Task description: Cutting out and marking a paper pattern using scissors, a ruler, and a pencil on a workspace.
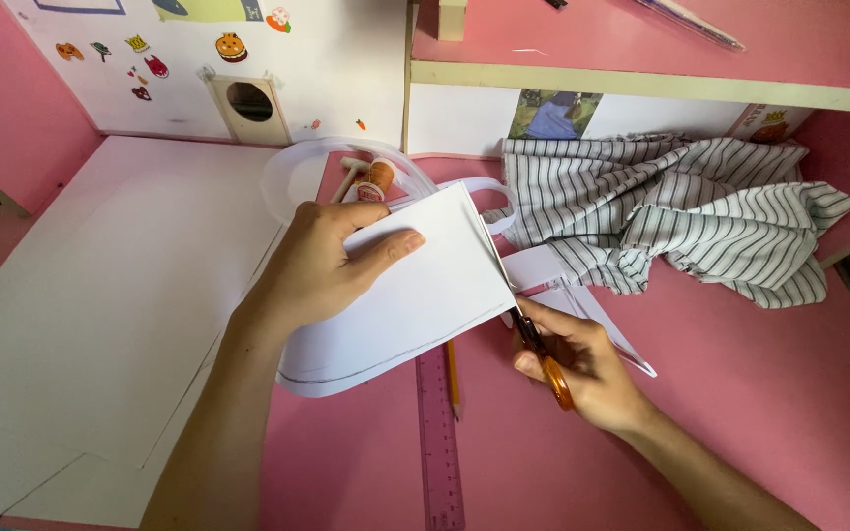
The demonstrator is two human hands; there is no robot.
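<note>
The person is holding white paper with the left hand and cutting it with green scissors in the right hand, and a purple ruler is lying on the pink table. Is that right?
Almost. The scissors have orange handles, not green; the head view shows them in the right hand. The rest holds: the left hand holds the white paper, and the purple ruler lies on the pink table.

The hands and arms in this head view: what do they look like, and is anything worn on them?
Both are bare. The left hand and right hand wear no gloves, and no rings, watch or bracelet show. Both forearms are uncovered up to the picture's lower edge, with no sleeve in view. The fingernails look short and unpainted.
</note>
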